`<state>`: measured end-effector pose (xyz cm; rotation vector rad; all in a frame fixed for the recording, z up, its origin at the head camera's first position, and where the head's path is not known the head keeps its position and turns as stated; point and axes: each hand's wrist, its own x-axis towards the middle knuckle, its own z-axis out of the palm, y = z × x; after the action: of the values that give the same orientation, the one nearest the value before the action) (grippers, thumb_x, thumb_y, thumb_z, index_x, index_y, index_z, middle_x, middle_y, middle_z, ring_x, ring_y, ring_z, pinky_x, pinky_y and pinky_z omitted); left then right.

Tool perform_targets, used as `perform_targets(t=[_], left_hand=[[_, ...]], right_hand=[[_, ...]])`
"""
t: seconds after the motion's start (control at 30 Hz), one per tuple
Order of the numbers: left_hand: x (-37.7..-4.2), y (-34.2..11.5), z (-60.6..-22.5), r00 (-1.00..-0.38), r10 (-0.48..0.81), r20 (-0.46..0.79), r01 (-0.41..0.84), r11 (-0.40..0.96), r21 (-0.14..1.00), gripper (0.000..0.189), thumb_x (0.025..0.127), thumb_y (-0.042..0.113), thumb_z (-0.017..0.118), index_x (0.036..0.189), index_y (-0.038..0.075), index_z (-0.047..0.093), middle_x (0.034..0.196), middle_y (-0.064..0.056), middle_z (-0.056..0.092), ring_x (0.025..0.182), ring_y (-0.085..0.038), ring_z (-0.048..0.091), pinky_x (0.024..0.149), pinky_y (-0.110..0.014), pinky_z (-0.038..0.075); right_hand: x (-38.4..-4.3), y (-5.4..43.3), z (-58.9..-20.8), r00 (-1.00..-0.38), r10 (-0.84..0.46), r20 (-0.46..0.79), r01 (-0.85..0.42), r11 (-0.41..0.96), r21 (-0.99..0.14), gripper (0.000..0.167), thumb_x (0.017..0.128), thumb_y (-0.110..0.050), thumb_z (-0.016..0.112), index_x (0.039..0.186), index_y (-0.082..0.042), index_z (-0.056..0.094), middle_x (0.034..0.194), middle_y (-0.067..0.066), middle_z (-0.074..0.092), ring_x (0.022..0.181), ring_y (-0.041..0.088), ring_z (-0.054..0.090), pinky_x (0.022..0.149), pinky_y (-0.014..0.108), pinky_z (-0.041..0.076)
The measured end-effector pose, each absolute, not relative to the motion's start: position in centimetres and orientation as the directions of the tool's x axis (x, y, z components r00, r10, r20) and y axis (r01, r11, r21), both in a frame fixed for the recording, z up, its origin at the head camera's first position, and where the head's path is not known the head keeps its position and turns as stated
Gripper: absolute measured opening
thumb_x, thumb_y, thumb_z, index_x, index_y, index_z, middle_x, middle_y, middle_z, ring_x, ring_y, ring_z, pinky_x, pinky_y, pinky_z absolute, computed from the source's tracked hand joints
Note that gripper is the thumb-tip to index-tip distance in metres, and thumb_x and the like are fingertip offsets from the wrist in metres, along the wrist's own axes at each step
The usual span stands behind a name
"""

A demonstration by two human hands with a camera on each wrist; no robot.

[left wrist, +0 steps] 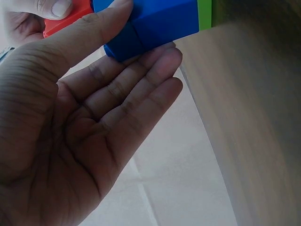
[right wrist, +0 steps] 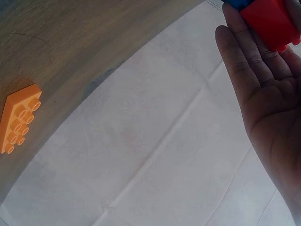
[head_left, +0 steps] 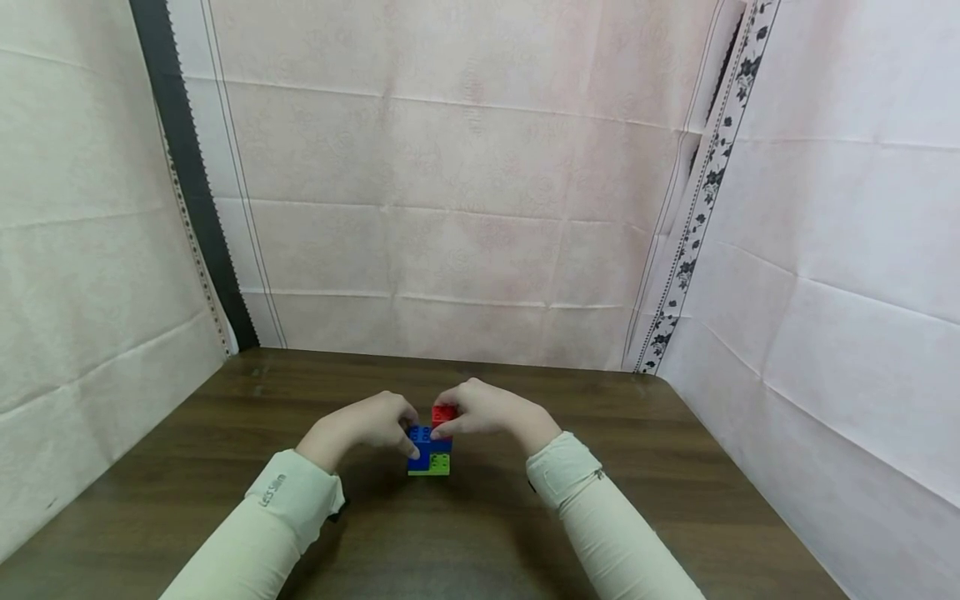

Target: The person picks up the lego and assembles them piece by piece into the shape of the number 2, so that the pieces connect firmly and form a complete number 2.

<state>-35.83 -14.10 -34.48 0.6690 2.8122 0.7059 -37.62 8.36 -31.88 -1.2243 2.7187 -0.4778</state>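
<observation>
A small stack of toy building bricks stands on the brown table in front of me. Its lowest layer is a light green piece (head_left: 440,464), with blue bricks (head_left: 419,458) above and a red brick (head_left: 443,412) at the upper right. My left hand (head_left: 371,423) holds the blue part from the left, its thumb (left wrist: 96,33) laid along the blue side and fingertips behind. From the right, my right hand (head_left: 483,410) pinches the red brick (right wrist: 270,21) between thumb and fingers. In the head view that hand covers part of the red brick.
An orange brick (right wrist: 21,115) with several studs lies on the table in the right wrist view. Pale cloth walls (head_left: 465,208) enclose the table (head_left: 360,542) at the back and on both sides.
</observation>
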Motion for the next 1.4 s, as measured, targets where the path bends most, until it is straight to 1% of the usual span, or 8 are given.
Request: perform_targets(t=[0.27, 0.53, 0.77, 1.03, 1.4], left_hand=[[-35.89, -13.98, -34.49, -0.885, 0.463, -0.042, 0.391, 0.791, 0.471, 0.048, 0.078, 0.029, 0.088, 0.116, 0.005, 0.071, 0.103, -0.003, 0.071, 0.093, -0.019, 0.068, 0.088, -0.051, 0.055], [-35.88, -13.93, -34.46, -0.886, 0.462, -0.044, 0.39, 0.792, 0.47, 0.048, 0.078, 0.03, 0.088, 0.117, 0.005, 0.071, 0.104, -0.003, 0.071, 0.094, -0.02, 0.068, 0.089, -0.051, 0.055], [-35.78, -13.98, -34.36, -0.885, 0.462, -0.046, 0.388, 0.79, 0.475, 0.045, 0.079, 0.029, 0.087, 0.115, 0.006, 0.072, 0.102, -0.002, 0.071, 0.093, -0.019, 0.068, 0.09, -0.051, 0.055], [-35.71, -13.88, -34.35, -0.884, 0.465, -0.049, 0.389, 0.79, 0.474, 0.046, 0.078, 0.029, 0.088, 0.115, 0.006, 0.072, 0.103, -0.002, 0.071, 0.093, -0.018, 0.068, 0.089, -0.05, 0.055], [-35.67, -13.88, -34.26, -0.884, 0.464, -0.049, 0.388, 0.789, 0.476, 0.045, 0.079, 0.029, 0.087, 0.115, 0.006, 0.072, 0.102, -0.001, 0.071, 0.092, -0.017, 0.068, 0.089, -0.05, 0.055]], right_hand=[[-37.69, 8.31, -31.93, -0.67, -0.742, 0.024, -0.705, 0.626, -0.333, 0.037, 0.09, -0.044, 0.075, 0.115, -0.018, 0.069, 0.087, -0.01, 0.065, 0.077, 0.009, 0.06, 0.069, 0.022, 0.053], [-37.81, 8.48, -32.33, -0.681, -0.732, 0.025, -0.69, 0.63, -0.357, 0.038, 0.09, -0.044, 0.075, 0.116, -0.018, 0.068, 0.087, -0.01, 0.066, 0.078, 0.009, 0.06, 0.069, 0.023, 0.053], [-37.78, 8.43, -32.33, -0.664, -0.747, 0.041, -0.712, 0.614, -0.341, 0.034, 0.09, -0.044, 0.074, 0.113, -0.018, 0.068, 0.086, -0.01, 0.065, 0.075, 0.008, 0.059, 0.068, 0.023, 0.053], [-37.64, 8.52, -32.52, -0.659, -0.752, 0.038, -0.711, 0.605, -0.358, 0.033, 0.091, -0.042, 0.074, 0.113, -0.018, 0.068, 0.085, -0.01, 0.065, 0.076, 0.008, 0.059, 0.068, 0.022, 0.053], [-37.58, 8.42, -32.46, -0.647, -0.761, 0.051, -0.731, 0.6, -0.325, 0.032, 0.091, -0.042, 0.074, 0.112, -0.018, 0.068, 0.084, -0.011, 0.064, 0.073, 0.007, 0.058, 0.067, 0.022, 0.053]])
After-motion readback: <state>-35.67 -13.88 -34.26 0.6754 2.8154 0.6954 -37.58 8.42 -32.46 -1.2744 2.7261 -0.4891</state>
